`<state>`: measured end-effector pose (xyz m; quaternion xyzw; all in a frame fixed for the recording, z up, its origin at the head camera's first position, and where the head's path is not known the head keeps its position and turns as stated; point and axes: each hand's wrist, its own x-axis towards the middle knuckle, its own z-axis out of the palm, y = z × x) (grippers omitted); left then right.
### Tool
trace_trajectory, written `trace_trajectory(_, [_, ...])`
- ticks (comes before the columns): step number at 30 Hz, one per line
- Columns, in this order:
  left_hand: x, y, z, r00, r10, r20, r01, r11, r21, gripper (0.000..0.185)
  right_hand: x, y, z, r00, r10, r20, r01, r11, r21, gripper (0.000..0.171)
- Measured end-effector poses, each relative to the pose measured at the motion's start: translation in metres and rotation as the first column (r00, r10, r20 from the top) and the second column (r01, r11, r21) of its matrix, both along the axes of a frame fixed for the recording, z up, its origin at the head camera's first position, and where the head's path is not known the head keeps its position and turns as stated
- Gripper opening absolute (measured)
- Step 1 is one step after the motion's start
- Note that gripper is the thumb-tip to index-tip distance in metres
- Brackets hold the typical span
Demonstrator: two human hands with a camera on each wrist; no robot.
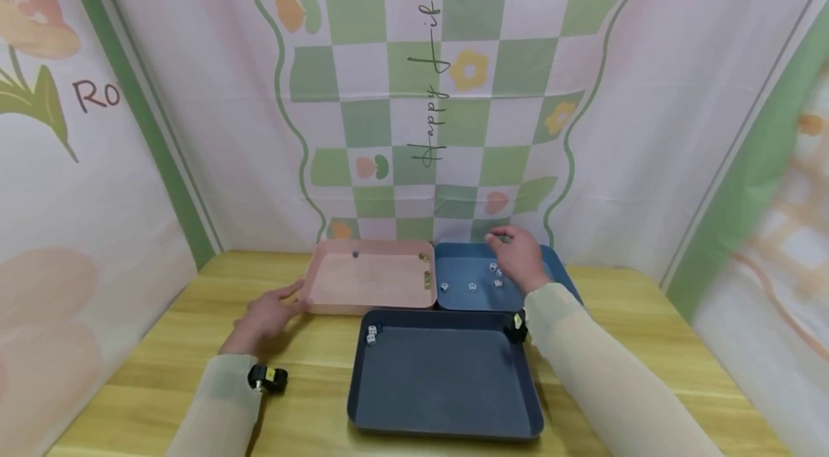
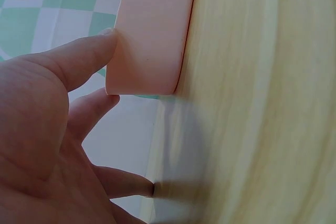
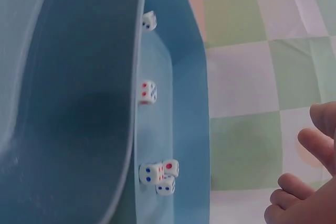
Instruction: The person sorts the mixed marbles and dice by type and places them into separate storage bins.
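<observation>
Blue tray (image 1: 557, 268) holds dice (image 1: 472, 286); right hand (image 1: 520, 256) above.

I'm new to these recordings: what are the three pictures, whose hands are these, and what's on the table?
A person works with bare hands, no machine. The big picture comes from a head camera looking down; the other two come from cameras worn on each wrist. On the wooden table stand three trays: a pink tray, a blue tray holding small white dice, and a nearer dark tray with dice in one corner. The left hand touches the pink tray's side with straight fingers. The right hand hangs over the blue tray, fingers loosely curled, holding nothing visible.
</observation>
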<state>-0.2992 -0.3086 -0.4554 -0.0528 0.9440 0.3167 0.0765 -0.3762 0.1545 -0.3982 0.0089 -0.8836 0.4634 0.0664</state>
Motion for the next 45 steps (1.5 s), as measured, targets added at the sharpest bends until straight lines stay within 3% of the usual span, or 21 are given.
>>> trace_trajectory(8, [-0.001, 0.0, 0.001, 1.0, 0.007, -0.003, -0.007, 1.0, 0.009, 0.072, 0.006, -0.008, 0.003, 0.998, -0.014, 0.055, 0.021, 0.99, -0.138, 0.051])
trace_trajectory(12, [0.002, 0.001, 0.002, 1.0, 0.007, -0.01, -0.007, 1.0, 0.013, 0.072, 0.013, -0.02, 0.005, 0.993, 0.026, 0.118, 0.015, 0.943, -0.332, 0.051])
trace_trajectory(15, [0.003, 0.001, 0.003, 1.0, 0.003, -0.014, -0.003, 1.0, 0.014, 0.072, 0.02, -0.036, 0.004, 0.99, 0.041, 0.136, 0.019, 0.912, -0.411, 0.048])
trace_trajectory(18, [0.004, 0.001, 0.002, 1.0, 0.002, -0.018, -0.002, 1.0, 0.012, 0.072, 0.027, -0.057, -0.004, 0.992, 0.055, 0.112, -0.012, 0.936, -0.351, 0.042])
trace_trajectory(21, [0.003, 0.0, 0.001, 1.0, 0.017, -0.013, -0.017, 1.0, 0.013, 0.071, 0.036, -0.077, -0.013, 0.987, 0.133, 0.085, -0.109, 0.965, -0.24, 0.04])
trace_trajectory(24, [0.002, -0.001, 0.001, 1.0, 0.017, -0.016, -0.017, 1.0, 0.009, 0.072, 0.047, -0.092, -0.019, 0.97, 0.234, 0.066, -0.22, 0.961, -0.17, 0.037])
trace_trajectory(27, [0.002, 0.0, 0.002, 1.0, 0.01, -0.019, -0.01, 1.0, 0.012, 0.071, 0.055, -0.104, -0.024, 0.942, 0.336, 0.024, -0.331, 0.937, -0.113, 0.036])
trace_trajectory(30, [0.001, 0.001, 0.001, 1.0, 0.003, -0.023, -0.003, 1.0, 0.014, 0.071, 0.064, -0.113, -0.027, 0.896, 0.444, -0.024, -0.444, 0.896, -0.001, 0.034])
trace_trajectory(36, [0.0, 0.001, -0.003, 1.0, 0.002, -0.023, -0.002, 1.0, 0.019, 0.07, 0.08, -0.13, -0.031, 0.779, 0.627, -0.005, -0.615, 0.764, 0.195, 0.031])
trace_trajectory(41, [0.0, 0.001, -0.003, 1.0, 0.016, -0.014, -0.016, 1.0, 0.023, 0.071, 0.082, -0.139, -0.036, 0.709, 0.704, 0.035, -0.657, 0.642, 0.394, 0.03])
trace_trajectory(45, [0.0, 0.0, -0.002, 1.0, 0.02, -0.014, -0.02, 0.999, 0.026, 0.07, 0.078, -0.142, -0.042, 0.677, 0.733, 0.067, -0.663, 0.568, 0.488, 0.032])
